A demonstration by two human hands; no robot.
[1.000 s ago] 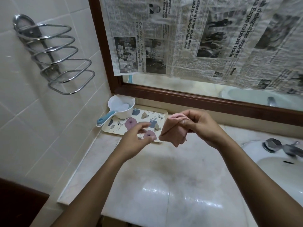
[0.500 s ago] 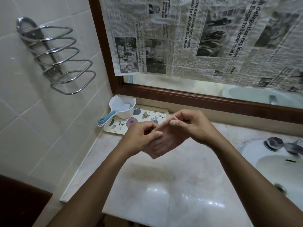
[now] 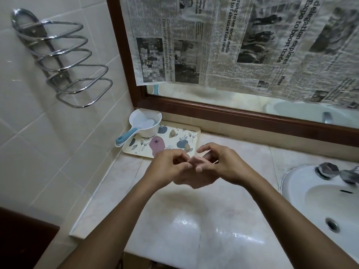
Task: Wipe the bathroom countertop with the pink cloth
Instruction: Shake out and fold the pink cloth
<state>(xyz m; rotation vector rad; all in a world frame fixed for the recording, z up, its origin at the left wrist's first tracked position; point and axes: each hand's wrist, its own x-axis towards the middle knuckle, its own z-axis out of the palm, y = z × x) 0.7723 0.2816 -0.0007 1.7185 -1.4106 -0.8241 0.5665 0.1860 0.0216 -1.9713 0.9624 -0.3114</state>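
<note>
Two bare hands are held close together above the middle of the marble bench, with the pink cloth bunched between them and lifted clear of the surface. The left grip is curled, its fingertips pinched on the upper edge of the cloth. The right grip is also curled around the cloth from the right side, one finger raised above the others. Most of the cloth is hidden by the fingers and blurred, so its folds cannot be made out.

At the far left of the bench a patterned tray is set against the wall, and a white scoop with a blue handle is stood on its far left corner. A white basin with a metal tap is set into the bench on the right. Newspaper is stuck over the mirror at the far side, and a chrome wire rack is fixed to the tiled wall on the left.
</note>
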